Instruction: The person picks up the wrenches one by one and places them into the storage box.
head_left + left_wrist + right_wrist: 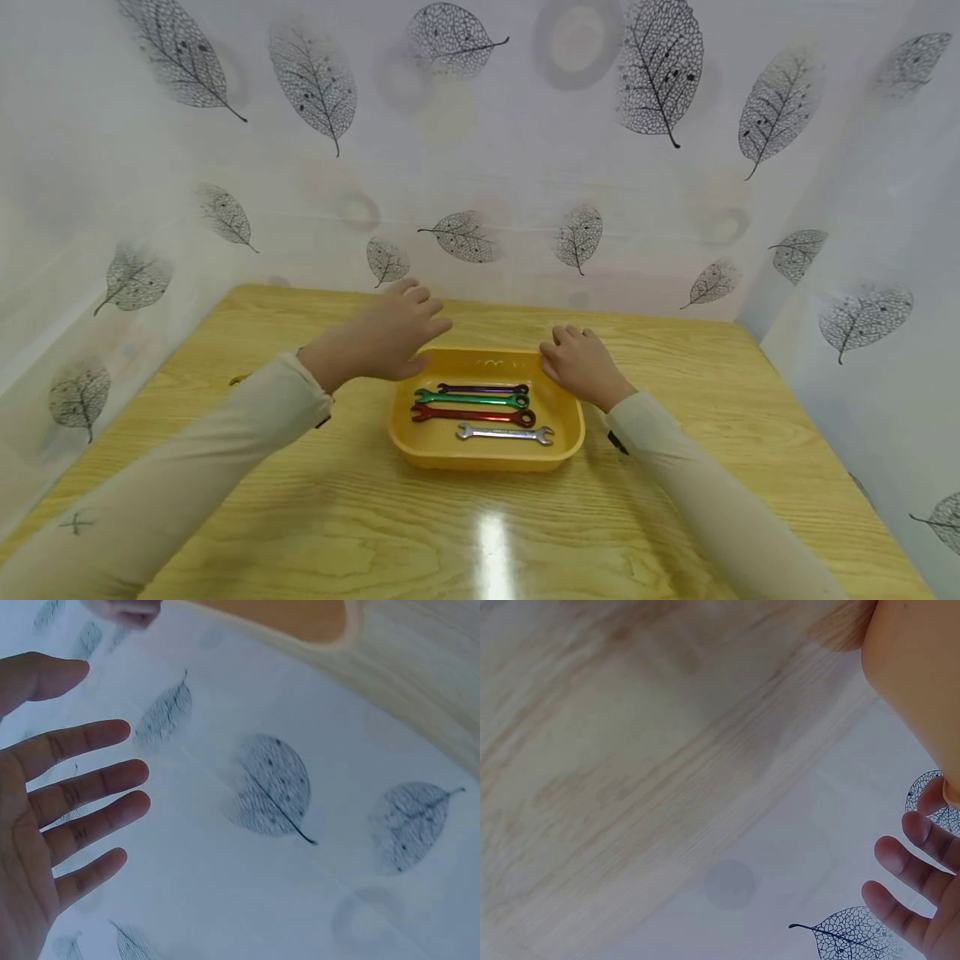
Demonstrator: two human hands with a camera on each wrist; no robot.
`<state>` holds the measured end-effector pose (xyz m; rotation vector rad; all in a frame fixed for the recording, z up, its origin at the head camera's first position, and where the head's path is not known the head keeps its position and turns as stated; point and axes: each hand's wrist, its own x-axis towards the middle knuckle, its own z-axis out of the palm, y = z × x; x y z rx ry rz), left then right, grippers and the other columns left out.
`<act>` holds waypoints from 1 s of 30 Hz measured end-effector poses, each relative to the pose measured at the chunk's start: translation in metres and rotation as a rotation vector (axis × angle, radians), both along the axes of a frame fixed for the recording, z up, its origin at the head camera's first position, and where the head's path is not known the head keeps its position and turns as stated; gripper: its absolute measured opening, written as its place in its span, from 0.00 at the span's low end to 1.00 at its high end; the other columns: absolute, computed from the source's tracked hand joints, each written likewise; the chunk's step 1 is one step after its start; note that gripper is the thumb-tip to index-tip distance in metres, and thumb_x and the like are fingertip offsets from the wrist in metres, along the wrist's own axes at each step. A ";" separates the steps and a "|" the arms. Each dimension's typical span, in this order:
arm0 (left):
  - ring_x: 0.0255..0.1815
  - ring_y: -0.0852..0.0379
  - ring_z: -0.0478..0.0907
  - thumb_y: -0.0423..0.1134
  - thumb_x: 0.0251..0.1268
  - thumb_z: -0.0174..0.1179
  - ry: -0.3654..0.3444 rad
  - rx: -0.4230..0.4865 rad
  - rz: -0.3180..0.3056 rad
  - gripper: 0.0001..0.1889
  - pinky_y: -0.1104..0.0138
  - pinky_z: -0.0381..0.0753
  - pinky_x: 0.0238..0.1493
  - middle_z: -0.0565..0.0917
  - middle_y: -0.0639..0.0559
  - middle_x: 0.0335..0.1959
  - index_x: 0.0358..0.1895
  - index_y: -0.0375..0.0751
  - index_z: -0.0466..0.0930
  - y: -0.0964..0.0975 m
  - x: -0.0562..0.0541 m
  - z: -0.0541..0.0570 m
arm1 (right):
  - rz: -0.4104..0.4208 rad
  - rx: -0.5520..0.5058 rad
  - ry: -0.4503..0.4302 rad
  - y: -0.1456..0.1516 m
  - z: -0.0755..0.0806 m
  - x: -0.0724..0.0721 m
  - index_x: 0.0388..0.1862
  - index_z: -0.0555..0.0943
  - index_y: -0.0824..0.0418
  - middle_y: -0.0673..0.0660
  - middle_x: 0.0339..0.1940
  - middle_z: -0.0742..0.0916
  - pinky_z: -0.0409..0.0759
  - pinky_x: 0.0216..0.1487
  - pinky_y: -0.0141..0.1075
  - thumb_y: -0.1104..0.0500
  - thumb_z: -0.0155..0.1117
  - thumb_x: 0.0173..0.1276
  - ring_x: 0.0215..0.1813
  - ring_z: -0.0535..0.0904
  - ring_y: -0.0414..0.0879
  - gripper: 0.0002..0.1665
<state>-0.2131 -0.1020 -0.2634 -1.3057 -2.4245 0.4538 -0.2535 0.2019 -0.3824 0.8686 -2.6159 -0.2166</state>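
Note:
A yellow plastic tray (480,463) stands on the table. Inside it lie a purple wrench (483,389), a green wrench (472,399), a red wrench (472,414) and a silver double open-end wrench (504,433), roughly side by side. My left hand (393,329) hovers over the tray's far left corner, apart from it; the left wrist view shows its fingers (90,776) spread and holding nothing. At the far right corner, my right hand (581,364) pinches the rim. Its other fingers (904,859) are loosely bent outside the tray, with the thumb hidden in the right wrist view.
The wood-grain table (360,533) reaches back to a pale curtain (495,167) printed with leaves, which also hangs at both sides. A small golden object (239,379) lies on the table beside the left sleeve, which partly hides it.

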 end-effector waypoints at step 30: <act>0.37 0.40 0.78 0.43 0.52 0.64 0.019 0.306 0.430 0.16 0.46 0.73 0.48 0.82 0.39 0.36 0.41 0.35 0.79 -0.136 0.021 -0.004 | -0.008 0.015 0.000 0.000 0.000 0.000 0.33 0.79 0.56 0.56 0.29 0.75 0.71 0.31 0.42 0.53 0.56 0.67 0.28 0.67 0.48 0.09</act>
